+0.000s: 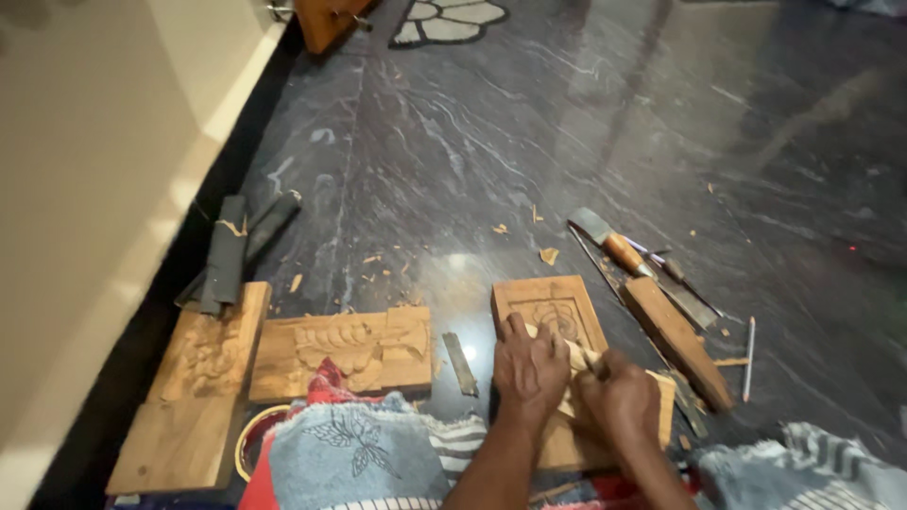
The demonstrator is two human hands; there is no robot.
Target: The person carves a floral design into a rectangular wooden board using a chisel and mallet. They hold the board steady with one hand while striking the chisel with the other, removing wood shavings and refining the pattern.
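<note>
Carving in hand, seen from above. My left hand (529, 368) presses flat, fingers spread, on the wooden panel (553, 312) lying on the dark stone floor (567, 123). My right hand (619, 397) has its grip closed around a chisel (578, 357), tip on the panel. A flower within a border is partly cut; the near end looks uncarved. No packages, labels or signs visible.

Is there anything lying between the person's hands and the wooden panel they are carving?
Nothing visible does. The left hand rests flat on the carved wooden panel, and the right hand grips a wooden-handled chisel against it. Spare chisels and a wooden block lie off to the right.
</note>
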